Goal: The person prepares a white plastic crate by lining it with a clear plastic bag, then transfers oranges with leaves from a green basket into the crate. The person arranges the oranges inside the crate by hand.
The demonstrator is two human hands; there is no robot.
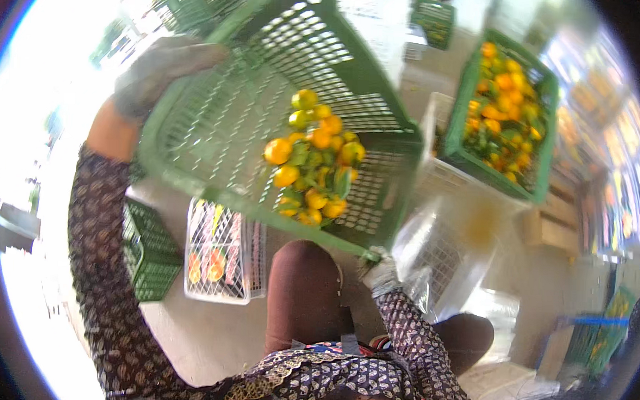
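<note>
A green slatted plastic crate (238, 118) hangs tilted before me, its left end raised. My left hand (163, 73), in a pale glove, grips the rim at the upper left. Gloved too, my right hand (381, 271) holds the crate's near right corner, with something green at the fingertips. Orange and yellow-green mandarins (316, 157) with leaves lie heaped toward the crate's lower right end; bare crate floor shows at the left.
A full green crate of mandarins (505, 106) rests at the right by a white crate (439, 125). Clear plastic film (429, 256) lies near my right hand. A white basket (223, 255) and a green crate (151, 252) stand lower left. Wooden crates (552, 218) are farther right.
</note>
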